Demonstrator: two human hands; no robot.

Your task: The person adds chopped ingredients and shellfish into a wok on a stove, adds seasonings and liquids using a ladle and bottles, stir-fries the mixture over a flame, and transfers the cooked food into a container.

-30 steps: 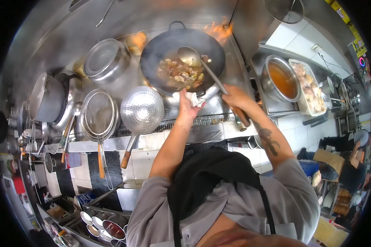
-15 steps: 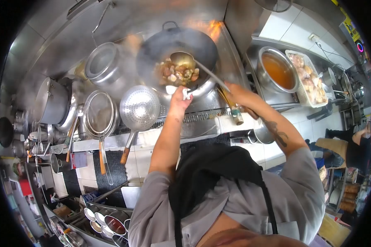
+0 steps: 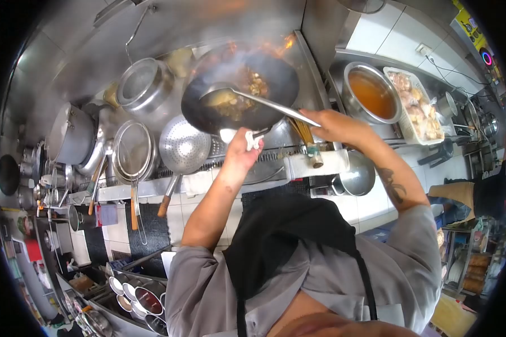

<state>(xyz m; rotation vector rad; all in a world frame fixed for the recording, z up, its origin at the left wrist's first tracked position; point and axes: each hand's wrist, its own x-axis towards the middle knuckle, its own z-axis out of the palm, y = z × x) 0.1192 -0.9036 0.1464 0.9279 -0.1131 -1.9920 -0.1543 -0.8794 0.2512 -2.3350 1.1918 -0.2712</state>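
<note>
My left hand [image 3: 243, 147] is closed around the near handle of a dark wok [image 3: 284, 84], with a folded white cloth [image 3: 254, 140] between palm and handle. My right hand [image 3: 336, 129] grips a long metal ladle [image 3: 275, 105]. Its bowl is over the left part of the wok, close to the food. Chunks of cooked food [image 3: 233, 109] lie in the wok, some of them spread up toward its far side. Steam blurs the inside, and the wok's far rim is hard to make out.
Flames [image 3: 288, 42] rise behind the wok. At left stand a perforated skimmer [image 3: 184, 145], a mesh strainer [image 3: 134, 151] and a large pot [image 3: 70, 135]. On the right are a bowl of orange-brown liquid [image 3: 371, 95] and a white basket [image 3: 416, 106] of pale pieces. Another person [image 3: 461, 199] is at far right.
The wok has shifted and tilted, and its food has gone from one pile to a wider spread. The ladle's bowl has moved left and the right hand slightly right.
</note>
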